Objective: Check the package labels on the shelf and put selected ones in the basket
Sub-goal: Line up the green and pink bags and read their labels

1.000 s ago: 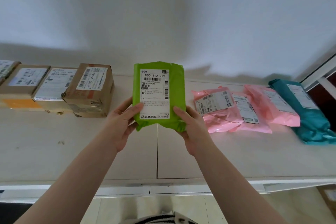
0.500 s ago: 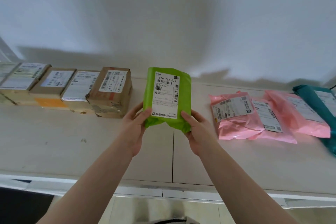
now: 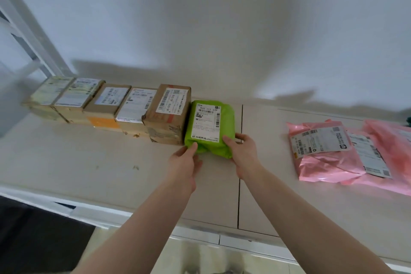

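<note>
A green plastic mailer [image 3: 224, 127] with a white barcode label lies on the pale shelf [image 3: 89, 158], pressed against the right side of a brown cardboard box [image 3: 170, 115]. My left hand [image 3: 184, 163] holds its lower left corner, thumb on top. Around the lower right edge, my right hand [image 3: 243, 151] grips with its fingers wrapped along the side. No basket is in view.
Several labelled cardboard boxes [image 3: 106, 104] stand in a row left of the green mailer. Pink mailers [image 3: 329, 158] overlap at the right. A white wall rises behind, and a shelf post [image 3: 29, 31] slants at the left. The shelf's front edge [image 3: 200, 232] runs below my arms.
Both hands have lowered the green mailer from an upright hold down to the shelf and moved it left against the brown box. The view has swung left.
</note>
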Demonstrator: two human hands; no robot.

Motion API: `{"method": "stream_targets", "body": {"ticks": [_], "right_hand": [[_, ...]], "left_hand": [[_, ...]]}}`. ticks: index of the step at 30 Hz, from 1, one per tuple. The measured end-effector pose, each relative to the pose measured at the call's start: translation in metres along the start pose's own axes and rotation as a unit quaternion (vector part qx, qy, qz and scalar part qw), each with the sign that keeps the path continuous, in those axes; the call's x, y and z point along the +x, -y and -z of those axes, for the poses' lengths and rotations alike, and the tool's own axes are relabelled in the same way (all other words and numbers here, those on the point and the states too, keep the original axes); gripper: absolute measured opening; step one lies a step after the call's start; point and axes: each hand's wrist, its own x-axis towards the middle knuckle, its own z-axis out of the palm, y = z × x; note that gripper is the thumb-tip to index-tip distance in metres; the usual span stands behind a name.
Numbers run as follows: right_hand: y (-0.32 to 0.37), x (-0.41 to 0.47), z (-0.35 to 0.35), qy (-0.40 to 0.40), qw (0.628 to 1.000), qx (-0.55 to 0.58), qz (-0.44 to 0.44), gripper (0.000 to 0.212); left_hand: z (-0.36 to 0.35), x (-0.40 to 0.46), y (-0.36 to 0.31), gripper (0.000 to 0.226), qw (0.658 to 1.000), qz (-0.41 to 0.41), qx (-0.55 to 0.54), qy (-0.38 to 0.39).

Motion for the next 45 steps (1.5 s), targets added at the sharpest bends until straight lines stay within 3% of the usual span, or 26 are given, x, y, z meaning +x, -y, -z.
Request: {"method": "stream_targets", "body": {"ticks": [6,10,16,22,25,28,31,34,38,40,45], "right_hand": [[0.000,0.000,0.013,0.004,0.998,-0.057,0.029,0.049],[0.000,0.002,0.023,-0.009,0.979,-0.186,0.081,0.058],[0.006,-0.003,0.028,0.071,0.974,-0.183,0.112,0.051],[0.011,-0.015,0.048,0.074,0.979,-0.160,0.105,0.038],[0.021,-0.023,0.073,0.034,0.981,-0.132,0.141,0.027],[0.039,-0.027,0.111,-0.057,0.971,-0.109,0.208,0.020],[0.056,-0.026,0.157,-0.182,0.934,-0.158,0.264,0.020],[0.056,-0.013,0.202,-0.279,0.892,-0.258,0.246,0.034],[0.049,-0.004,0.228,-0.290,0.878,-0.344,0.164,0.060],[0.045,-0.003,0.228,-0.278,0.877,-0.361,0.156,0.061],[0.039,0.002,0.223,-0.262,0.882,-0.359,0.154,0.059]], "left_hand": [[-0.005,0.008,0.001,0.037,0.995,-0.058,0.059,-0.060],[-0.004,0.007,0.004,0.039,0.991,-0.072,0.089,-0.066],[-0.006,-0.004,0.011,0.043,0.992,-0.061,0.101,-0.049],[-0.012,-0.022,0.015,0.039,0.997,-0.037,0.045,-0.056],[-0.024,-0.033,0.021,0.022,0.999,-0.007,0.053,-0.007],[-0.048,-0.046,0.034,0.014,0.994,0.038,0.078,0.068],[-0.077,-0.056,0.048,0.013,0.980,0.077,0.113,0.146],[-0.101,-0.061,0.065,0.013,0.960,0.113,0.166,0.195],[-0.123,-0.063,0.087,0.030,0.942,0.144,0.216,0.213],[-0.128,-0.064,0.093,0.036,0.937,0.153,0.228,0.215],[-0.133,-0.064,0.097,0.025,0.937,0.152,0.233,0.211]]}}
